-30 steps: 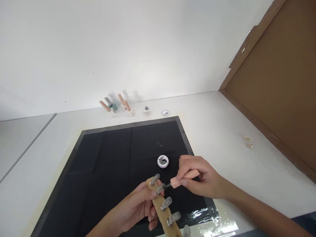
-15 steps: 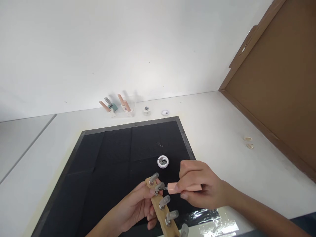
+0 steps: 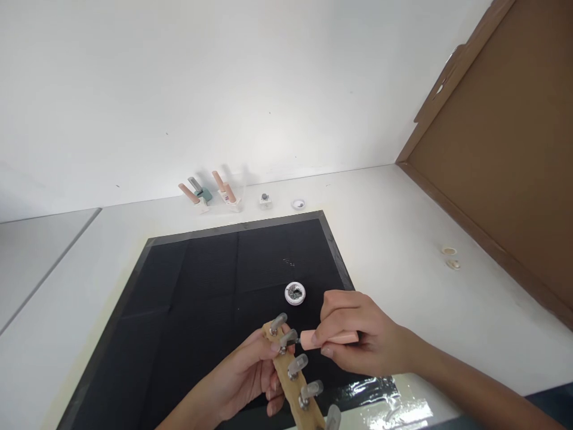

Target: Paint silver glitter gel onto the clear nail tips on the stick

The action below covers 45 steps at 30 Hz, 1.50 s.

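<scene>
The left hand [image 3: 250, 382] grips a wooden nail-tip stand [image 3: 293, 382] above the black mat [image 3: 201, 286], while right-hand fingers [image 3: 329, 310] pinch a pink polish brush [image 3: 329, 338] against the second grey tip [image 3: 287, 338], mid-coat, needing steady strokes.

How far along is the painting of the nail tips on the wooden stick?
Hard to tell what is finished: all five nail tips look a similar grey. In hand: the left hand grips the wooden stick, and the right hand holds a pink-handled brush with its tip at the second nail tip from the top. The small white dish of silvery polish sits on the black mat.
</scene>
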Motion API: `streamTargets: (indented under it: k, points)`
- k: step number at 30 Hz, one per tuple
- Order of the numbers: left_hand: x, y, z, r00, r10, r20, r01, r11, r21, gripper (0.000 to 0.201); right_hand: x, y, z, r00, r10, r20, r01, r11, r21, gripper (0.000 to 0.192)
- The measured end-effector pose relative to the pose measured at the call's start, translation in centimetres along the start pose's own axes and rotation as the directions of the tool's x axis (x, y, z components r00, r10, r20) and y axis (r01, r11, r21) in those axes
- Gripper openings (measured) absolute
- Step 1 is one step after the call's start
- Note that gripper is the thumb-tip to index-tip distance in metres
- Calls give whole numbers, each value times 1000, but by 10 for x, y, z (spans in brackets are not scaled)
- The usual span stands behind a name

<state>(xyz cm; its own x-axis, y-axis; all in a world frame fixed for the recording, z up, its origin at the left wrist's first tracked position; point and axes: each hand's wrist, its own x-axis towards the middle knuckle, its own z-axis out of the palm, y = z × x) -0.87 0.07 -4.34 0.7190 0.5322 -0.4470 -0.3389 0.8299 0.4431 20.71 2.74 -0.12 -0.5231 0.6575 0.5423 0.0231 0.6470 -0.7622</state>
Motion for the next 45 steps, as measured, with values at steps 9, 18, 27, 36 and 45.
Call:
streamTargets:
  k: [9,18,27,36,45]
  points:
    - [0,0,0,1000,1,-10,-1,1000,-3,19,-3,2,1,997,77,-2,-76,987,145,10]
    - [-1,0,4,1000,0,-4,0,1000,11,20,-3,2,0,994,110,3,-109,980,164,9]
    - [-1,2,1,1000,-12,-22,12,1000,-19,19,-6,4,0,997,64,-45,-57,988,142,17]
    - [-1,1,-4,993,-104,60,113,980,-162,21,-9,8,-2,991,132,35,-135,983,126,29]
    - [0,0,-10,981,-56,187,106,957,-270,21,-4,7,-1,995,91,31,-94,990,109,39]
